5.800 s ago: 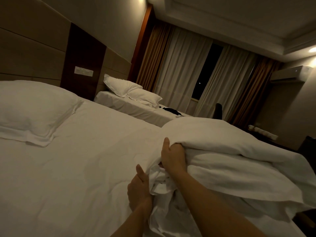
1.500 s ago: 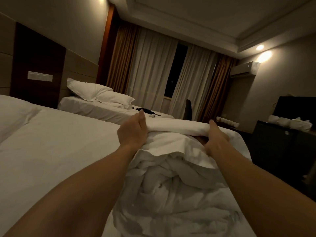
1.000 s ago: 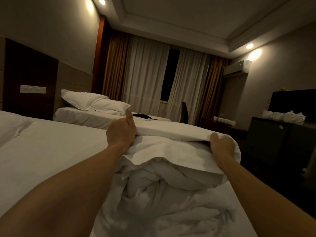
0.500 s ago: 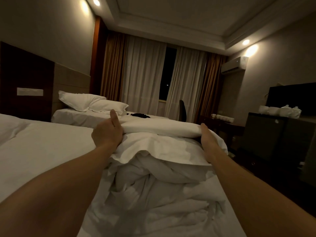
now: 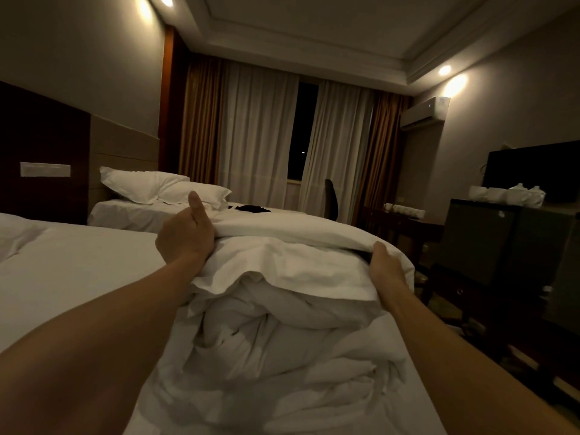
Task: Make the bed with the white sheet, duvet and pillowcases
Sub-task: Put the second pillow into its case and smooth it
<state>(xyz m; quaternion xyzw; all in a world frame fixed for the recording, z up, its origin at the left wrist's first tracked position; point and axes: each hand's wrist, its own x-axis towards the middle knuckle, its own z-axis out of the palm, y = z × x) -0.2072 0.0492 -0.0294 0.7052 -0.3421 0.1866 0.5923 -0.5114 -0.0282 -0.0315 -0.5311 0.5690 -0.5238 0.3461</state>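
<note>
A bunched white duvet (image 5: 282,315) lies in a heap on the near bed, over the white sheet (image 5: 78,277). My left hand (image 5: 185,237) grips the duvet's upper fold at its left end, thumb pointing up. My right hand (image 5: 384,265) grips the same fold at its right end, fingers tucked under the cloth. Both arms reach forward over the heap. The corner of a white pillow (image 5: 15,233) shows at the left edge.
A second bed (image 5: 131,215) with two white pillows (image 5: 163,188) and a dark item (image 5: 252,208) stands beyond. Right of the near bed are a dark cabinet (image 5: 489,243) with cups, a television (image 5: 533,171), a desk and a chair (image 5: 332,199). Curtains cover the far window.
Since the oldest frame my hands moved apart from the heap's middle to the two ends of the top fold. In the last second they spread wider along it.
</note>
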